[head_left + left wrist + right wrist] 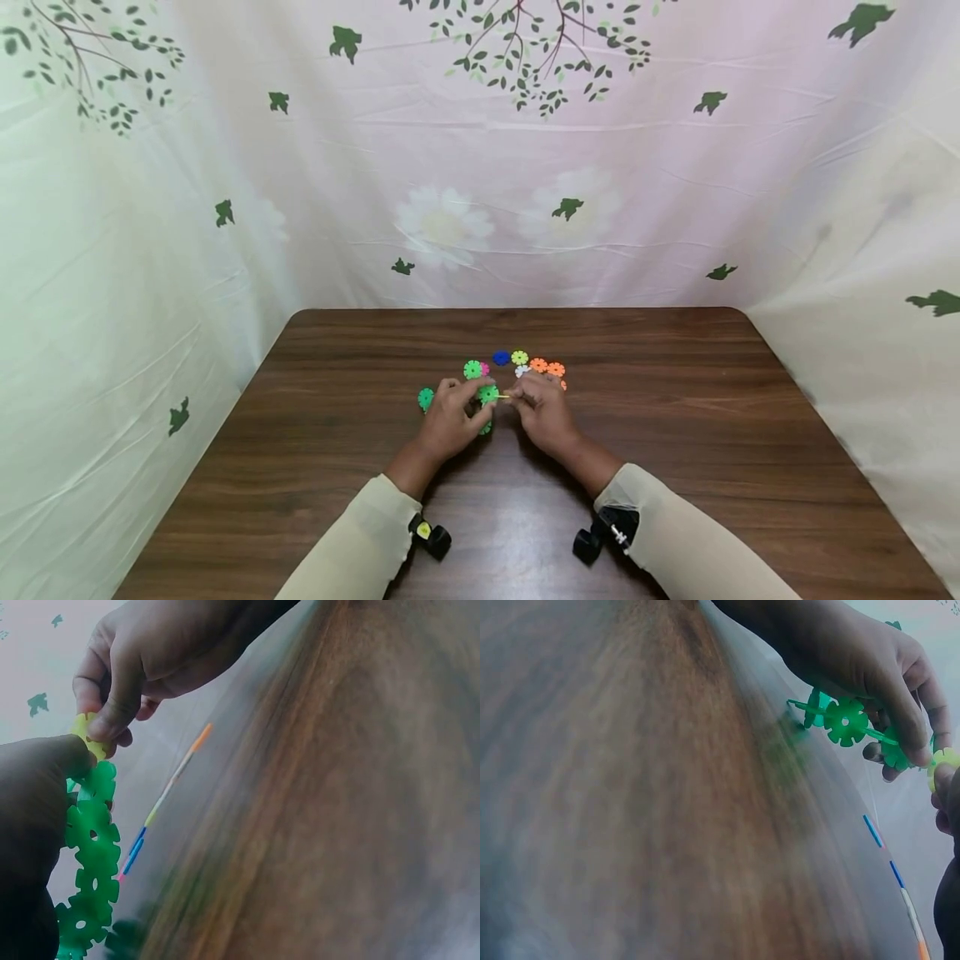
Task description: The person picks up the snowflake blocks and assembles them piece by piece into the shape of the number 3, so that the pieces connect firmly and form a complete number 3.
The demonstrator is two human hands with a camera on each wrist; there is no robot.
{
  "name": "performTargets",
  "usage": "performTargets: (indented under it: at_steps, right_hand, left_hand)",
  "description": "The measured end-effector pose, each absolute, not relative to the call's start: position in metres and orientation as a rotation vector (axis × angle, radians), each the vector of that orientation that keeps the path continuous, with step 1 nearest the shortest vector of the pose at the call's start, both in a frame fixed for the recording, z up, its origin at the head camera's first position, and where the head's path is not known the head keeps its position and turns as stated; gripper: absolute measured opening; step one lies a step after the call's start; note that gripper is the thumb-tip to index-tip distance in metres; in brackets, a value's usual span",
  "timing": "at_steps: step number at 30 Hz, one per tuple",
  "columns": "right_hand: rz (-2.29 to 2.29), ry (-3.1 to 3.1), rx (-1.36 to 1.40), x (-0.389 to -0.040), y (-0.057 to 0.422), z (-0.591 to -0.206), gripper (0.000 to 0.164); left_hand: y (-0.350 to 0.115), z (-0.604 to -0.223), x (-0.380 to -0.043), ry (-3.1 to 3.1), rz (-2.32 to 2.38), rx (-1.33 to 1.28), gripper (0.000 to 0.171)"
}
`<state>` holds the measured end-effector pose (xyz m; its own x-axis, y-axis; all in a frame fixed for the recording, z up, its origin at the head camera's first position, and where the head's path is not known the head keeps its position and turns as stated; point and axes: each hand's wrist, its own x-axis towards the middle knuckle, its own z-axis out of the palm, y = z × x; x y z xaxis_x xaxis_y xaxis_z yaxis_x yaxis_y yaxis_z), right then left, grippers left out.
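My left hand (448, 417) grips a chain of interlocking green flower-shaped discs (94, 840) near one end. Several of its discs hang below the fingers in the left wrist view, slotted into one another at angles. With thumb and fingertips my right hand (546, 417) pinches a yellow flower disc (91, 736), seen edge-on in the head view. This yellow disc is right at the chain's end green disc (489, 393), and the fingertips partly cover where they meet. More green discs (846, 721) stretch out past the left hand in the right wrist view.
Beyond the hands, loose flower discs lie on the brown wooden table (675, 467): a blue disc (501, 357), a yellow-green disc (520, 357), a white disc (522, 371), a pink disc (484, 369) and several orange discs (555, 368). A printed curtain (487, 167) surrounds the table's back and sides.
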<state>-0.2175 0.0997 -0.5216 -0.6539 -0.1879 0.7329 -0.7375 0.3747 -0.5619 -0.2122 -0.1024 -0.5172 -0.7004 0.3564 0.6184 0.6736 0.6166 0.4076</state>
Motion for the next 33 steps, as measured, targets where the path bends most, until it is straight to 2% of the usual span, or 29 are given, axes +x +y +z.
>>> performTargets:
  at_steps: [16, 25, 33]
  right_hand:
    - [1.358, -2.085, 0.891, -0.2216, 0.1013, -0.5230, 0.014]
    - [1.502, -2.104, 0.831, -0.2220, 0.1027, -0.5254, 0.011]
    - [1.531, -2.094, 0.796, -0.2214, 0.1015, -0.5260, 0.023]
  left_hand:
    - [-0.1026, -0.5186, -0.2118, -2.257, -0.819, -0.776, 0.034]
    - [-0.0985, -0.5207, -0.2135, -2.148, -0.891, -0.770, 0.038]
    - [-0.0956, -0.5207, -0.2150, -2.098, -0.892, -0.828, 0.034]
